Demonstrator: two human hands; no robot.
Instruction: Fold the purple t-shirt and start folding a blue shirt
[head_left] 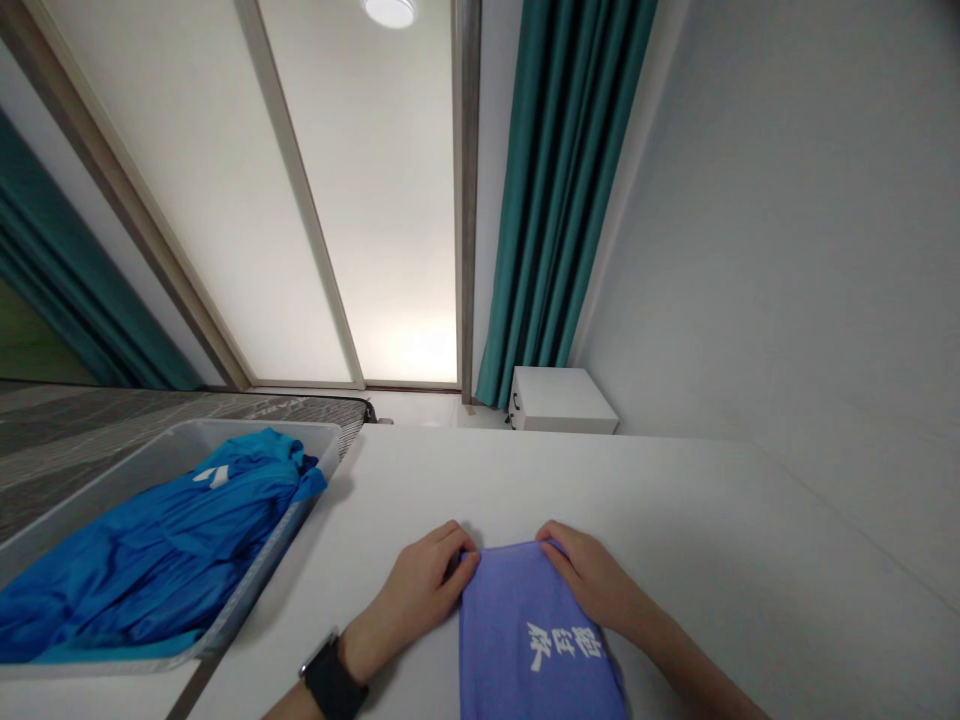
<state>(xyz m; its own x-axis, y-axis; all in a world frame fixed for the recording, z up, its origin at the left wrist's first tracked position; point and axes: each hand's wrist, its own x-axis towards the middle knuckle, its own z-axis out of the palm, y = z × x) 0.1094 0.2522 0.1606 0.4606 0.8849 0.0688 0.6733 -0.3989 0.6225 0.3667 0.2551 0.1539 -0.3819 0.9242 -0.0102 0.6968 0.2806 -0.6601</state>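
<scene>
Two hands, left (pixel 420 600), right (pixel 592 575), fingers (pixel 461 560) pinching purple towel's edge (pixel 506 548), table (pixel 750 560) open rightward

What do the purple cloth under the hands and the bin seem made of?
The purple cloth looks like soft, matte cotton or microfibre: it lies limp with a fuzzy surface, though the fibre can't be told. The bin looks like smooth, semi-translucent grey plastic with a moulded rim.

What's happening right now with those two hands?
Left hand and right hand at the far corners of a purple cloth, white lettering, on a white table. Blue garment in grey tray, left, not in the way.
</scene>
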